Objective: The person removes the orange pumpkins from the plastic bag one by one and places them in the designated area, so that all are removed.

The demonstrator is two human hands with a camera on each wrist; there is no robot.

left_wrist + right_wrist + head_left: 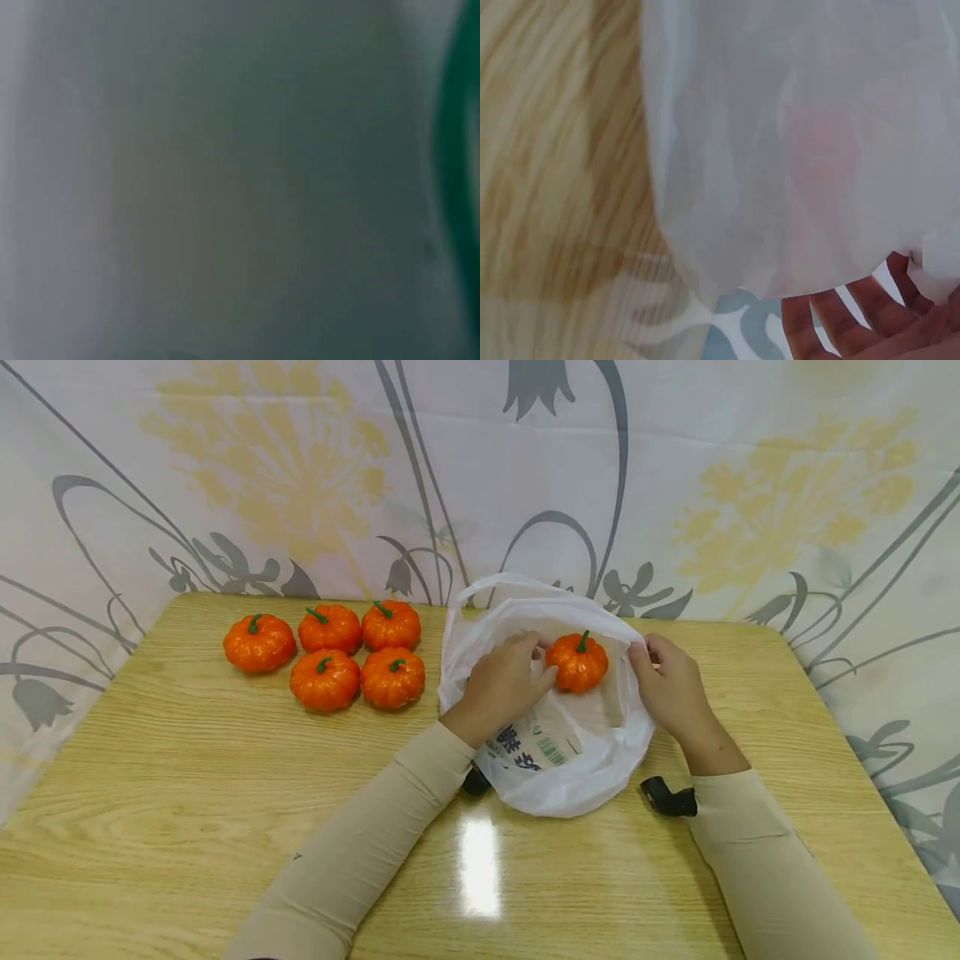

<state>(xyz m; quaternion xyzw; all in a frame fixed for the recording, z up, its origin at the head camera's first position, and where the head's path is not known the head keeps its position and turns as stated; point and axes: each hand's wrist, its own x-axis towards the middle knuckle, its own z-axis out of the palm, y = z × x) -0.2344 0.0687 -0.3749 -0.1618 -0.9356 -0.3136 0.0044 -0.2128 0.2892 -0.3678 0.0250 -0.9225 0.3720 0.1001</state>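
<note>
Head view shows, right of frame centre, a white plastic bag (558, 752) lying open on the wooden table (187, 777), with one small orange pumpkin (577, 662) sitting in its mouth. The left hand (501, 685) rests on the bag's left side, fingers curled into the film just beside the pumpkin. The right hand (672, 683) pinches the right edge of the opening between thumb and fingers. Five more pumpkins (327, 647) sit clustered in the upper left of the frame, well apart from the bag.

The bag looks thin, soft and slippery; it will likely crumple and slide on the glossy tabletop, so the rim or the handle loop (487, 589) at the back seems the surest hold. The pumpkins look light, rigid and smooth, probably easiest cupped around the ribbed body rather than by the thin green stem.

The left wrist view is a grey blur. The right wrist view shows translucent bag film (795, 150) with fingertips (832, 330) at the lower right.
</note>
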